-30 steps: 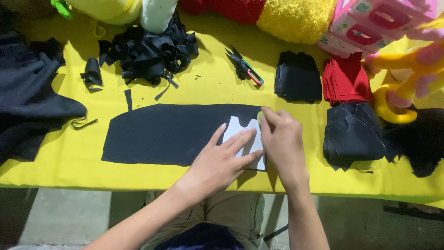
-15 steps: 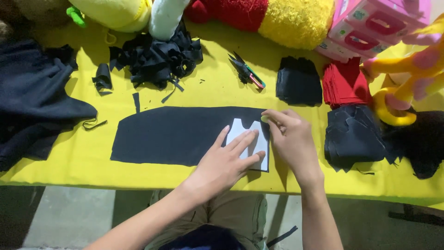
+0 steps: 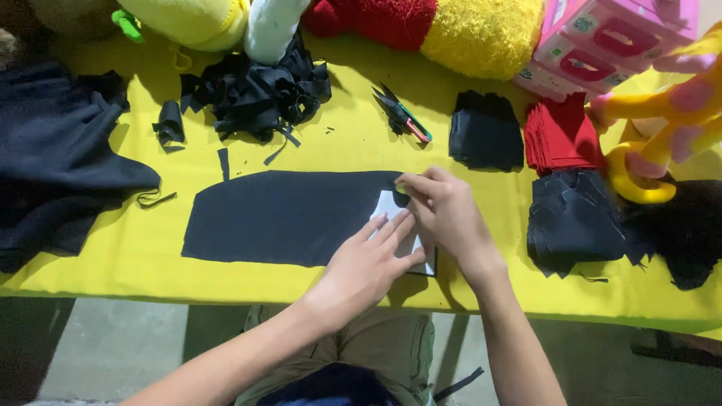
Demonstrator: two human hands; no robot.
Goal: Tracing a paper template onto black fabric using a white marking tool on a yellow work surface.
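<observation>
A long black fabric piece [image 3: 282,218] lies flat on the yellow table [image 3: 331,150]. A white paper template [image 3: 389,204] rests on its right end. My left hand [image 3: 368,263] presses flat on the template with fingers spread. My right hand [image 3: 447,214] is at the template's top right corner, its fingertips pinched around a small yellow-green object [image 3: 401,189], too small to identify, held against the fabric.
Black fabric scraps [image 3: 252,94] and scissors [image 3: 402,116] lie at the back. Stacks of cut black pieces [image 3: 485,129] [image 3: 575,218] and red pieces [image 3: 560,135] sit to the right. Dark cloth [image 3: 60,158] at left. Plush toys [image 3: 451,30] and a pink box [image 3: 609,45] line the far edge.
The view shifted slightly; both hands stay on the template. My right hand's fingertips moved a little along the template's top edge.
</observation>
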